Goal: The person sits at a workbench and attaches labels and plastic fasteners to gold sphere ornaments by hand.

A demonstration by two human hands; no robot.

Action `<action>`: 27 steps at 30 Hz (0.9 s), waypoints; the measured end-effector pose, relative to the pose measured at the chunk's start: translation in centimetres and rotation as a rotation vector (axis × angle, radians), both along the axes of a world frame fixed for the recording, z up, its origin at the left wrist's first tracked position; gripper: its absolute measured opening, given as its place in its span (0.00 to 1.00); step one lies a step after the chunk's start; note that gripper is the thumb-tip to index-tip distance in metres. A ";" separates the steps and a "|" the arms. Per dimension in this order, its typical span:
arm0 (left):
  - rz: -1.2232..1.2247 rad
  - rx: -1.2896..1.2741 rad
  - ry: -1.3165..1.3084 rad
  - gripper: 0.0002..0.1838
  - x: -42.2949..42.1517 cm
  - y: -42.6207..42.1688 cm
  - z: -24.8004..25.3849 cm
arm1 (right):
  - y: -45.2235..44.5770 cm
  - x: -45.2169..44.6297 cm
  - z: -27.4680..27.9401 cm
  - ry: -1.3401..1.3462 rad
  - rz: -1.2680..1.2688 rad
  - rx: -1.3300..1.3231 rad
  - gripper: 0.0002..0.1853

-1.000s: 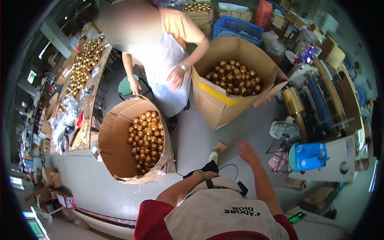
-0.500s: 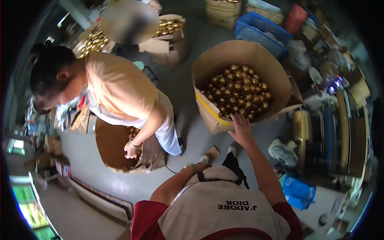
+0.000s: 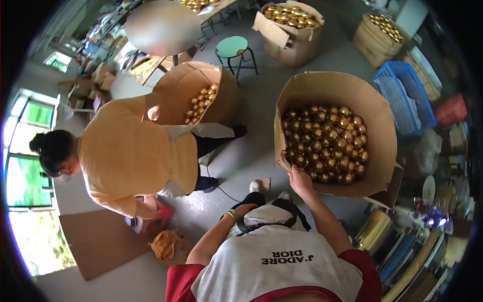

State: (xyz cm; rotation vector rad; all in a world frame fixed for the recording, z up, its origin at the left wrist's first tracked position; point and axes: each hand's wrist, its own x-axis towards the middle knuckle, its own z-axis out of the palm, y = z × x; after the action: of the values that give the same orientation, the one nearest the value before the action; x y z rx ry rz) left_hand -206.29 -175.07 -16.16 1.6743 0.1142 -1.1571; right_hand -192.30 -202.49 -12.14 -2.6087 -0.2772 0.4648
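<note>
My right hand [image 3: 300, 182] grips the near-left rim of a large cardboard box [image 3: 385, 146], its fingers partly hidden at the edge. Inside the box lie many shiny gold balls [image 3: 322, 143], heaped below the rim. My left hand [image 3: 245, 209] rests against my dark-trousered thigh, lying rather flat with nothing seen in it. A bracelet circles that wrist.
A co-worker in an orange top [image 3: 131, 151] bends away at left, beside another box [image 3: 171, 85] of gold balls. Farther back are a green stool [image 3: 232, 47] and an open box [image 3: 289, 48]. A blue crate [image 3: 405, 98] stands right; a cable crosses the floor.
My view has turned left, so the box appears farther right. My right hand has gone from fingers spread at the rim to gripping it. The co-worker has turned from the box and bends toward the left.
</note>
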 end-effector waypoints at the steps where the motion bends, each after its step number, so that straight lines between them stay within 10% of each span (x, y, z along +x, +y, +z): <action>1: 0.024 0.003 0.002 0.18 -0.1 -0.3 0.0 | -0.2 0.2 -0.3 0.002 0.024 0.003 0.16; 27: -0.273 0.308 -0.431 0.20 24.4 12.9 -9.2 | 0.3 -0.7 -3.8 -0.002 -0.152 0.235 0.17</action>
State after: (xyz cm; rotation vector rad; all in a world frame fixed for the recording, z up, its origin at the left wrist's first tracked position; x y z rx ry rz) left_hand -181.86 -162.18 -25.33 2.2317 -0.2245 -0.9804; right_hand -192.97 -202.15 -15.98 -2.3795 -0.1246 0.3535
